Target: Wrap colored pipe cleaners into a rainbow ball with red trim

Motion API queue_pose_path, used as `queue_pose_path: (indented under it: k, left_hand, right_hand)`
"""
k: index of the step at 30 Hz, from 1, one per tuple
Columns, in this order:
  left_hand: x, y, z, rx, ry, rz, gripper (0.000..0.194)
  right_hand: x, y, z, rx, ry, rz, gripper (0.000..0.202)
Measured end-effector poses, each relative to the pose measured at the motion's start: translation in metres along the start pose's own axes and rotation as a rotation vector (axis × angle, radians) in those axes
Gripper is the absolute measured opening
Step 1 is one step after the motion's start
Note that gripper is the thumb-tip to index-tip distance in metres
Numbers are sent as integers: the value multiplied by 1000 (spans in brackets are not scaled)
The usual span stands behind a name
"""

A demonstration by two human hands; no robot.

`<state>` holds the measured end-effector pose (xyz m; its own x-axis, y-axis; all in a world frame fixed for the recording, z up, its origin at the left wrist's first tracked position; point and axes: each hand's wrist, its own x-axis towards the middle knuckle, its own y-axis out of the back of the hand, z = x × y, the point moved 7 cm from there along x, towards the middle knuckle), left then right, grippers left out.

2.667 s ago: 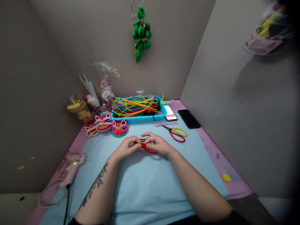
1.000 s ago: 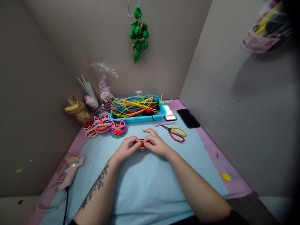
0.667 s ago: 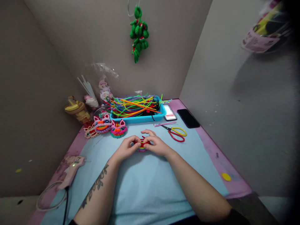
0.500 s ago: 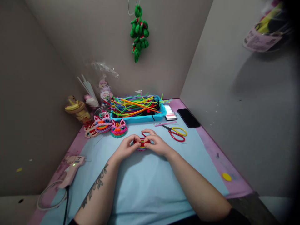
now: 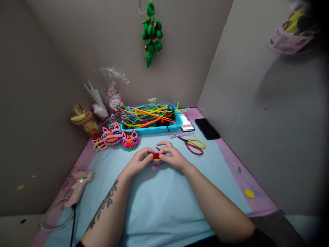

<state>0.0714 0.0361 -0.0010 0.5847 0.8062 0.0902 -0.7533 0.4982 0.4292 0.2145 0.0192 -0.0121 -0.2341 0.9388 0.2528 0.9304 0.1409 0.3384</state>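
Between my hands is a small rainbow-striped pipe-cleaner piece [image 5: 157, 160], red on top with yellow, green, blue and pink bands below. My left hand [image 5: 141, 160] pinches its left end between thumb and fingers. At the opposite end my right hand [image 5: 172, 157] grips it, thumb in front, with one finger raised behind. A short red stem end sticks up behind the piece. Just beyond stand finished fuzzy animal heads: a pink and teal one [image 5: 130, 141] and a purple and orange one [image 5: 112, 135].
A blue tray [image 5: 151, 130] of colourful pipe cleaners stands at the back. Scissors [image 5: 193, 145] and a black phone [image 5: 207, 129] lie to the right. A pink glue gun [image 5: 80, 188] with a green light rests at left. Green knitted decorations [image 5: 152, 34] hang on the wall.
The striped piece has tipped slightly in my fingers, so more of its red top and coloured bands shows. Both hands keep their hold at nearly the same spot.
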Motion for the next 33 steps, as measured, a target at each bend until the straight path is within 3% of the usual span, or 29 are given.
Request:
queue_pose_path:
  k: [16,27,33]
  left_hand:
    - [2,-6,14,295,-232,27,31]
    - [0,-4,17,289,-239,14,33]
    - [3,2,8,169,-118,8,36]
  right_hand:
    - [-1,-4,-9,-160,114,55,14]
    - [-2,-3,-14,-208,139,75,13]
    - [0,-4,0,-157,69,94,9]
